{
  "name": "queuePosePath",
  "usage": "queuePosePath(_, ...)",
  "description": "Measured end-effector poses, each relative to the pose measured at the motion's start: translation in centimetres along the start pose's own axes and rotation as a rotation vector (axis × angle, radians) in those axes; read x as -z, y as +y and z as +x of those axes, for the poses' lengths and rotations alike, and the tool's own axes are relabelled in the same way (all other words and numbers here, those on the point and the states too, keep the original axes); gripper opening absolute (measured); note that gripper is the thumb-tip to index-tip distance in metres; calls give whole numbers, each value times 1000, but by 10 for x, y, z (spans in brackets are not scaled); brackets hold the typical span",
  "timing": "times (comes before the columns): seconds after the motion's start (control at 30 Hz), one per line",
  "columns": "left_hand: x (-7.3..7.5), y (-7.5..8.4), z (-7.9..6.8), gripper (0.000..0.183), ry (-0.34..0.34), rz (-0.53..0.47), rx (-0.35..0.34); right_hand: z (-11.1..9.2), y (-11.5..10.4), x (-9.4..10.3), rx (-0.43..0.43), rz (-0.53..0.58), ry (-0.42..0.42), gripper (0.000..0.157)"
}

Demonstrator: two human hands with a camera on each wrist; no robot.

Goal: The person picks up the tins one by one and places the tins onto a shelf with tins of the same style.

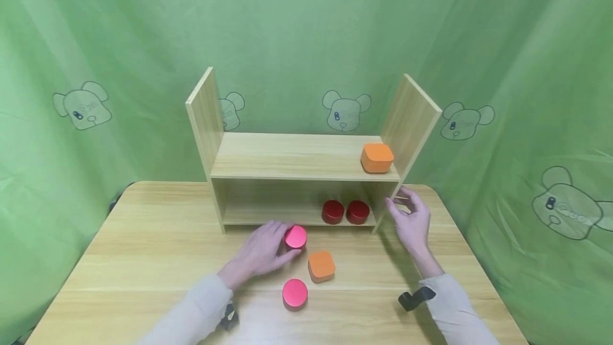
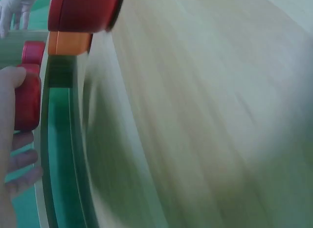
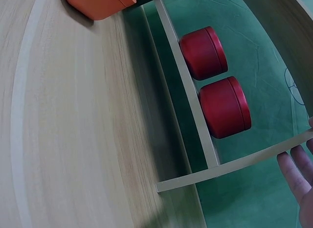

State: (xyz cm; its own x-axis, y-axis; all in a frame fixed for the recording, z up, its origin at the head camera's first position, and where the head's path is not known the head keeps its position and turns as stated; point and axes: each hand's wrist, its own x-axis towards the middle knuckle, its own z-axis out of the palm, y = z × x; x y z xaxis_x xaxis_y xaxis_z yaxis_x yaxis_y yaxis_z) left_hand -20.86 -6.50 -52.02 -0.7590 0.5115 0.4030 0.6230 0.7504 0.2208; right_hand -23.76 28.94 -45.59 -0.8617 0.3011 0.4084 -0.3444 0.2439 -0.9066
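My left hand (image 1: pixel 261 246) holds a round red tin (image 1: pixel 296 237) between thumb and fingers, just before the lower board of a wooden shelf (image 1: pixel 292 156). In the left wrist view this tin (image 2: pixel 28 101) shows beside the thumb, the other fingers spread below it. My right hand (image 1: pixel 411 220) is at the shelf's right side panel (image 1: pixel 414 118). In the right wrist view its fingers (image 3: pixel 293 176) lie along the panel's outer face, and a thumb tip shows on the inner side. Two dark red tins (image 1: pixel 332 212) stand side by side at the right of the lower board.
An orange square tin (image 1: pixel 377 158) sits at the right end of the upper board. On the table (image 1: pixel 143 260), in front of the shelf, are another orange tin (image 1: pixel 321 266) and a round red tin (image 1: pixel 295 294). A green curtain (image 1: pixel 287 31) hangs behind.
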Motion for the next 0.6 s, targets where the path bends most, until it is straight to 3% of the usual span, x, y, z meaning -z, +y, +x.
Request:
queuePosePath(0.4, -5, 14, 22, 62, 100, 58, 33, -2, -10, -1, 5, 10, -9, 39)
queuePosePath(0.6, -5, 19, 35, 62, 119, 91, 35, -2, -9, -1, 8, 14, -12, 38)
